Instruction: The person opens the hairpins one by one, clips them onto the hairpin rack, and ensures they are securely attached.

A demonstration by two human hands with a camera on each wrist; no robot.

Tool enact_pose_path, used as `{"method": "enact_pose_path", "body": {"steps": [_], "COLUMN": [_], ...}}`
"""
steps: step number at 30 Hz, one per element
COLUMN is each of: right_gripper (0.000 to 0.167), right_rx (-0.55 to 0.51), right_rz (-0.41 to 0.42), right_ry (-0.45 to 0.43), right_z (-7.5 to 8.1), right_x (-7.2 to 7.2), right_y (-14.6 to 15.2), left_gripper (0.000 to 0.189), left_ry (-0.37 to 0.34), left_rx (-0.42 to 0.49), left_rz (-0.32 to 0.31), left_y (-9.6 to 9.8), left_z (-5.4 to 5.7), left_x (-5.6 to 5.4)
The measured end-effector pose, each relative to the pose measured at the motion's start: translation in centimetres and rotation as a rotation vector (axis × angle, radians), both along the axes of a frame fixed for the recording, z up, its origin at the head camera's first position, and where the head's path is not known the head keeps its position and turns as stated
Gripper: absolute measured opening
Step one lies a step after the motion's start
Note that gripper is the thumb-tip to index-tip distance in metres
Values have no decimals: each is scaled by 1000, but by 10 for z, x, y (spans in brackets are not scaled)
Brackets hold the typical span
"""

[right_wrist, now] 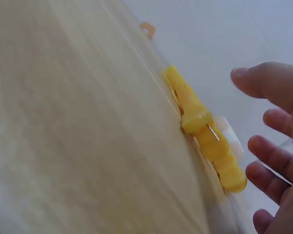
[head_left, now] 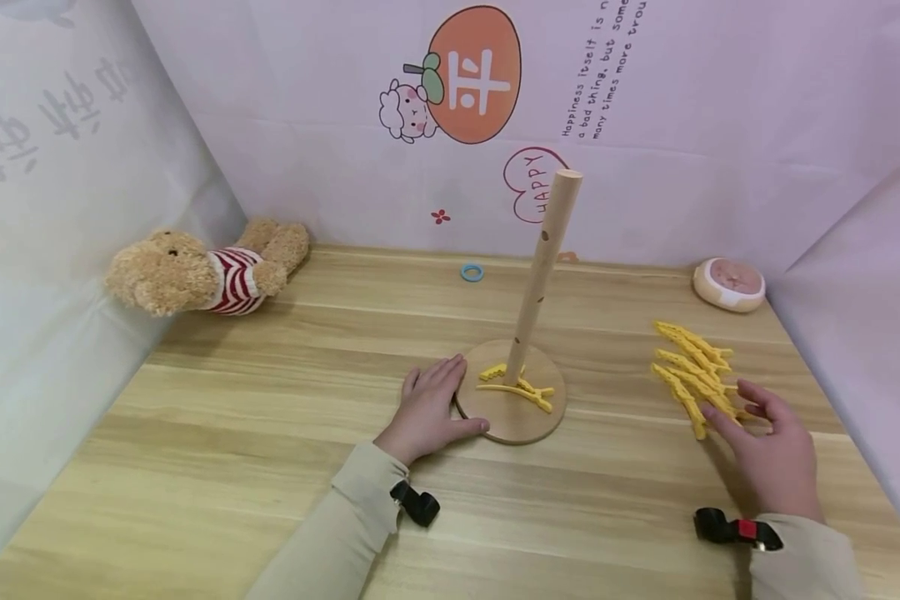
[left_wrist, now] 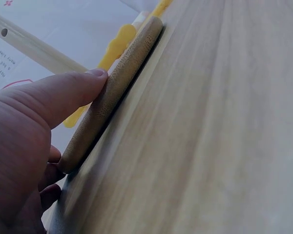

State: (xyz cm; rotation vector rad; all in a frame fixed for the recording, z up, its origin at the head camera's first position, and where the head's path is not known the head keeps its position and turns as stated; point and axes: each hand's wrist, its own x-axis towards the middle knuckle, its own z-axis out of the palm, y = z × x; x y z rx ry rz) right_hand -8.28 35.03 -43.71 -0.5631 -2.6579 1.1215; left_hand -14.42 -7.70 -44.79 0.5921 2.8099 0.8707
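A wooden stand has a round base (head_left: 515,421) and an upright pole (head_left: 537,287) with small holes, leaning slightly right in the head view. My left hand (head_left: 431,408) holds the base's left side, its thumb (left_wrist: 83,87) against the near rim and its fingers round the left edge. Yellow plastic clips (head_left: 521,390) lie on the base around the foot of the pole. On the right, several more yellow clips (head_left: 686,362) lie in a loose row. Over their near end hovers my right hand (head_left: 780,450), fingers spread and apart from the clip (right_wrist: 202,126) in the right wrist view.
A teddy bear (head_left: 232,279) in a striped shirt lies at the back left. Behind the stand is a small blue ring (head_left: 472,272). A round pink and cream object (head_left: 729,285) sits in the back right corner. Printed cloth (head_left: 307,125) walls the table's back and sides.
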Motion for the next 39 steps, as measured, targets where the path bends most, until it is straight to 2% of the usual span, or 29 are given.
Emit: {"method": "enact_pose_path", "body": {"steps": [8,14,20,25,30,33,39], "right_gripper": [81,77,70,74,73,70,40], "right_rx": [-20,-29,45,145,197,136,-170], "right_rz": [-85,-96,-44,9,61,24,-76], "right_ry": [-70,-106,-116,-172,-193,-169,24], "right_z": [-5,-5,-6,-3,-2,-3,-6], "right_x": [-2,2,5,5,5,8,11], "right_y": [14,25,34,40,43,43,39], "left_gripper": [102,102,102,102,102,102,101], "left_ry": [-13,-25,-31,-29,-27,-27,-25], "left_rx": [-2,-8,-9,-6,-5,-6,-2], "left_rz": [3,0,2,2,2,3,2], "left_y": [1,2,1,1,1,0,0], "left_z": [2,3,4,3,3,3,3], "left_x": [0,1,0,0,0,0,1]}}
